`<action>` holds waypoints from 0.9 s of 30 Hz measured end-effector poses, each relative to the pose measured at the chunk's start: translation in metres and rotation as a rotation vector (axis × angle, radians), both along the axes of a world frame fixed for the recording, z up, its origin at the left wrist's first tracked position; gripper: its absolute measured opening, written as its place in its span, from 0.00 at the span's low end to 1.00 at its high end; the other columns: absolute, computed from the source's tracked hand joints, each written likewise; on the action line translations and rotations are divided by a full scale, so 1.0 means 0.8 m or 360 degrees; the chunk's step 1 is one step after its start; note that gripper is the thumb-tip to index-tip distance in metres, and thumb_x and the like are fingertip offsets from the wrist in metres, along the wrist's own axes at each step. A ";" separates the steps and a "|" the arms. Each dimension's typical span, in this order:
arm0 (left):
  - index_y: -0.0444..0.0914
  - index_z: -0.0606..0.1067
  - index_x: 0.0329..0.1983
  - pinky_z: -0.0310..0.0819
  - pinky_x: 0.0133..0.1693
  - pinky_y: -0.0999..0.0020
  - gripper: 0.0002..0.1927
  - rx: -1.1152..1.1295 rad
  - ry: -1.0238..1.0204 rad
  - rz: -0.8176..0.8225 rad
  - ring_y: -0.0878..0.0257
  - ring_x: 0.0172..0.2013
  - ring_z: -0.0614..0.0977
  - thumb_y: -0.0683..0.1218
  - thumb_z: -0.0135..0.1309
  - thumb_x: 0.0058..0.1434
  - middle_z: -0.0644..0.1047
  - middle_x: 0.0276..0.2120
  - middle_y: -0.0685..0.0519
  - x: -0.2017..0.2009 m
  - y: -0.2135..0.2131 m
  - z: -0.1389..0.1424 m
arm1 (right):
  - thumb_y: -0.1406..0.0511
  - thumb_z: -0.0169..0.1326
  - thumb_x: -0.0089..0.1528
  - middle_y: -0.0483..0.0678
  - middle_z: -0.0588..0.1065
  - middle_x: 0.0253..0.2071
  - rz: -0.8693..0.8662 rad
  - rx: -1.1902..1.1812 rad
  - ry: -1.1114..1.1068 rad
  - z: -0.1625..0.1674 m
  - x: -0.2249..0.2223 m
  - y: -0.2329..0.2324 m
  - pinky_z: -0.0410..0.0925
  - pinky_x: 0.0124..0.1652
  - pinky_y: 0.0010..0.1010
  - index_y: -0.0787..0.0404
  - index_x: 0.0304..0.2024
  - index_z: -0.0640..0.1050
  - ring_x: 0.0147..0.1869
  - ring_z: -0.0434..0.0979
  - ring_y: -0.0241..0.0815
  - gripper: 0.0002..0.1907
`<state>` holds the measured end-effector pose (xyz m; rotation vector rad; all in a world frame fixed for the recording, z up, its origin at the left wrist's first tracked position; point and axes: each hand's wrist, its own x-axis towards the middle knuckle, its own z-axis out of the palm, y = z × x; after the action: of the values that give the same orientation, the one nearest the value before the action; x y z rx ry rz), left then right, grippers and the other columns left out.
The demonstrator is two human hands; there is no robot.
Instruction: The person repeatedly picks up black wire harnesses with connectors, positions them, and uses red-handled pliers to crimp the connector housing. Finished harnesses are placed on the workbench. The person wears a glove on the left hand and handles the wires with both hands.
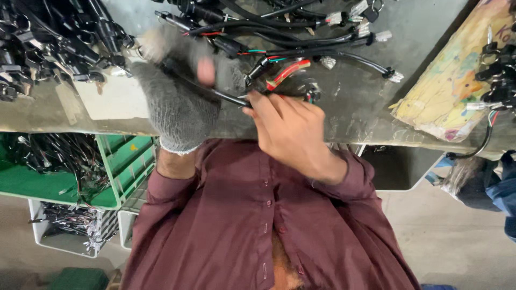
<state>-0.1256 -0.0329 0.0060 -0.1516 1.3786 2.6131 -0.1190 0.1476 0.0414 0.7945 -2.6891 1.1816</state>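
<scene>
Grey-gloved left hand (pixel 174 99) and bare right hand (pixel 293 131) both grip one black cable (pixel 228 98); many finished-looking harnesses (pixel 301 32) already crowd the surface (pixel 355 102).

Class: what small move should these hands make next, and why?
Probably slide the right hand along the black cable toward its red and green wires: the gloved left hand grips the cable, and they lie just beyond.

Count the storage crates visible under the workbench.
2: a green crate of wiring beneath the bench's left side, and a white crate below it. Others may be hidden.
</scene>
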 end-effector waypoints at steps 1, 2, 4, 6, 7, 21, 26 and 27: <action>0.38 0.66 0.63 0.76 0.51 0.64 0.18 -0.0101 0.0016 0.0003 0.61 0.49 0.78 0.45 0.53 0.73 0.74 0.50 0.51 0.009 -0.001 -0.012 | 0.67 0.63 0.66 0.49 0.74 0.33 -0.0027 0.0077 -0.0009 -0.009 -0.003 -0.005 0.67 0.35 0.38 0.63 0.47 0.77 0.33 0.78 0.48 0.10; 0.38 0.66 0.64 0.76 0.51 0.64 0.18 -0.0204 0.0042 0.0007 0.61 0.50 0.77 0.44 0.52 0.73 0.74 0.50 0.51 0.017 -0.002 -0.023 | 0.68 0.61 0.63 0.51 0.74 0.33 -0.0049 0.0008 -0.0003 -0.018 -0.006 -0.006 0.67 0.36 0.40 0.66 0.48 0.76 0.34 0.76 0.52 0.12; 0.37 0.65 0.65 0.75 0.52 0.64 0.17 -0.0417 0.0075 0.0038 0.60 0.51 0.76 0.41 0.51 0.75 0.73 0.52 0.51 0.029 -0.006 -0.034 | 0.71 0.56 0.58 0.55 0.73 0.34 -0.0070 -0.0133 -0.0009 -0.035 -0.008 0.000 0.67 0.38 0.44 0.72 0.49 0.75 0.34 0.74 0.59 0.17; 0.37 0.67 0.61 0.76 0.51 0.64 0.14 -0.0389 0.0118 0.0123 0.59 0.51 0.76 0.41 0.50 0.75 0.73 0.51 0.51 0.031 -0.006 -0.031 | 0.64 0.59 0.61 0.57 0.75 0.40 -0.0064 -0.0120 0.0111 -0.044 -0.007 0.020 0.68 0.44 0.46 0.69 0.47 0.74 0.42 0.76 0.61 0.17; 0.37 0.68 0.60 0.76 0.50 0.63 0.14 -0.0420 0.0169 0.0130 0.58 0.50 0.77 0.42 0.50 0.74 0.74 0.51 0.50 0.031 -0.005 -0.025 | 0.61 0.60 0.63 0.58 0.76 0.42 -0.0080 -0.0109 0.0178 -0.043 -0.007 0.033 0.69 0.47 0.47 0.68 0.46 0.73 0.46 0.77 0.62 0.17; 0.37 0.73 0.51 0.74 0.50 0.56 0.11 -0.1180 0.1327 -0.0638 0.49 0.44 0.81 0.46 0.56 0.69 0.78 0.42 0.47 0.021 0.062 0.024 | 0.39 0.25 0.68 0.43 0.74 0.26 0.0513 -0.2345 -0.0572 -0.015 -0.001 0.147 0.65 0.39 0.47 0.51 0.30 0.71 0.30 0.74 0.46 0.33; 0.36 0.78 0.49 0.78 0.44 0.67 0.12 -0.1450 0.0713 -0.0687 0.58 0.40 0.83 0.47 0.59 0.67 0.80 0.38 0.50 -0.006 0.021 0.024 | 0.45 0.32 0.68 0.49 0.72 0.33 -0.0420 -0.2133 0.0025 -0.039 -0.046 0.124 0.65 0.34 0.35 0.57 0.41 0.72 0.35 0.72 0.41 0.27; 0.35 0.78 0.49 0.74 0.42 0.67 0.12 -0.1196 0.0374 -0.0587 0.60 0.37 0.79 0.46 0.57 0.66 0.78 0.35 0.51 -0.008 0.016 0.025 | 0.49 0.32 0.68 0.51 0.72 0.37 -0.0579 -0.2280 -0.0166 -0.044 -0.061 0.108 0.64 0.33 0.33 0.59 0.46 0.72 0.37 0.72 0.42 0.25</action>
<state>-0.1321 -0.0203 0.0260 0.2941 2.1624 1.7581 -0.1678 0.2343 0.0061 -0.0123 -1.2217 2.3851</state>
